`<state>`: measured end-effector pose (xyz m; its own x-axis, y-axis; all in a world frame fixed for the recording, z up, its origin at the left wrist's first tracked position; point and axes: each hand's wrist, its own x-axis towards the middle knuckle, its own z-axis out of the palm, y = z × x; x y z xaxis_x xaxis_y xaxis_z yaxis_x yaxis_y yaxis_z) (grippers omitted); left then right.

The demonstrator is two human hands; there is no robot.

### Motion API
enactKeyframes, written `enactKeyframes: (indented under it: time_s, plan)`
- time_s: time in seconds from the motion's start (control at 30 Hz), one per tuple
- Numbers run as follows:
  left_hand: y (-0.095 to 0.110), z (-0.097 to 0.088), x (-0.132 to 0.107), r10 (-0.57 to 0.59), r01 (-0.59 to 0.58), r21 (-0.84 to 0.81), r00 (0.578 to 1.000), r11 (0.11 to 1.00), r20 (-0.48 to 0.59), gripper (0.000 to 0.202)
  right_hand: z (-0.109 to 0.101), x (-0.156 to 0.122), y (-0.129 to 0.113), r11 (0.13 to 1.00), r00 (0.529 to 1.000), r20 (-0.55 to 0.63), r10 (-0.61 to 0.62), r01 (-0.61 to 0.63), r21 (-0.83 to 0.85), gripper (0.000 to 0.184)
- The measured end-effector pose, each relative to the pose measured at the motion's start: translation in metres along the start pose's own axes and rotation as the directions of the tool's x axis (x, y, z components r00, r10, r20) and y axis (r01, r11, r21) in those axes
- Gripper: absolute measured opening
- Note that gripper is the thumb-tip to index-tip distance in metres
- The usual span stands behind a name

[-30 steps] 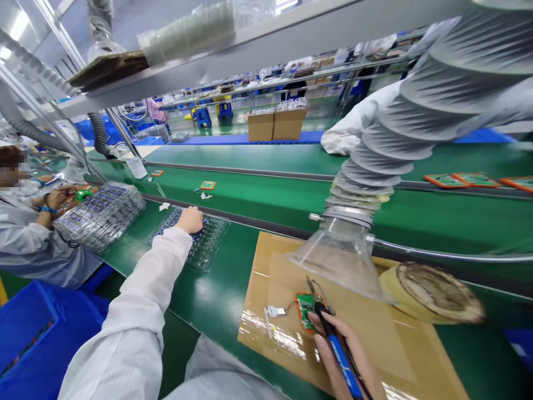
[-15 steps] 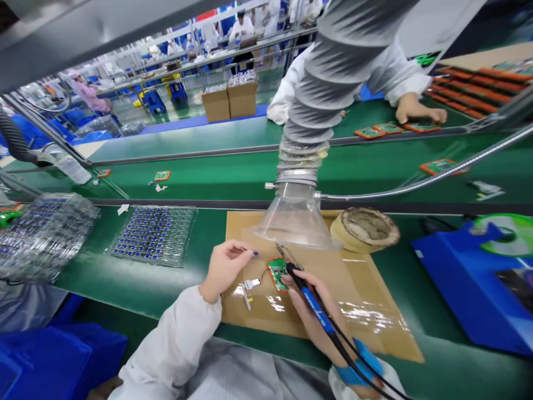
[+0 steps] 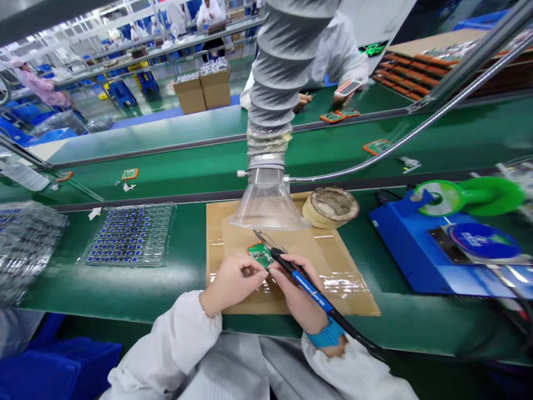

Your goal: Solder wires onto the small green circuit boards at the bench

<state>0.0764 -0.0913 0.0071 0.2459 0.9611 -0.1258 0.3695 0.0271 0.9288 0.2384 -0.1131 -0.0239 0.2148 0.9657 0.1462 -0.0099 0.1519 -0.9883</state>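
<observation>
My left hand (image 3: 237, 282) is closed in a pinch at the near edge of a green circuit board (image 3: 260, 255) with an orange rim. Whatever its fingertips hold is hidden. Against them rest the fingertips of my right hand (image 3: 303, 297), which is wrapped around a blue and black soldering iron (image 3: 307, 289). The iron slants up and left, its metal tip over the board's far side. Beneath lies a brown cardboard sheet (image 3: 341, 272) with a glossy covering. A clear fume hood (image 3: 268, 203) hangs just beyond the board.
A clear tray of small blue parts (image 3: 125, 236) lies left, beside stacked trays (image 3: 31, 244). Right stand a round yellowish pot (image 3: 331, 208) and a blue machine (image 3: 400, 239) with a green reel. Boards lie on the green conveyor (image 3: 191, 169); a co-worker (image 3: 343, 53) sits beyond.
My left hand has moved right to meet my right fingertips, hiding the small dark-tipped piece it pinched and the white connector. The view has shifted right. The co-worker's hand has lifted a board.
</observation>
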Motion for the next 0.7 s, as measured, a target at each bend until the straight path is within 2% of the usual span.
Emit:
enactKeyframes:
  time_s: [0.1,0.23,0.37,0.5,0.6,0.7]
  plan:
    - [0.0,0.001,0.0,0.012,-0.013,-0.02,0.998,1.0,-0.054,0.015,-0.001,0.0,0.0,1.0,1.0,0.013,-0.003,0.003,-0.015,0.026]
    - [-0.002,-0.001,0.001,0.088,-0.087,0.014,0.993,0.996,-0.081,0.014,-0.001,0.0,0.003,0.999,0.999,0.024,-0.029,0.029,-0.04,0.024]
    - [-0.01,-0.012,0.01,0.161,-0.145,0.22,0.985,0.965,-0.057,0.016,-0.005,-0.001,0.009,0.99,0.996,-0.029,-0.084,0.081,-0.115,0.024]
    - [-0.02,-0.023,0.018,0.113,-0.082,0.478,0.993,0.875,-0.037,0.021,-0.02,-0.002,0.015,0.974,0.994,-0.085,-0.066,0.046,-0.221,0.027]
    - [-0.023,-0.024,0.019,0.082,-0.065,0.532,0.997,0.844,-0.009,0.02,-0.035,-0.005,0.02,0.954,0.996,-0.08,-0.041,0.015,-0.299,0.028]
    - [-0.021,-0.022,0.02,0.05,-0.04,0.542,0.999,0.839,-0.003,0.02,-0.046,-0.009,0.023,0.943,0.992,-0.073,-0.1,0.071,-0.326,0.021]
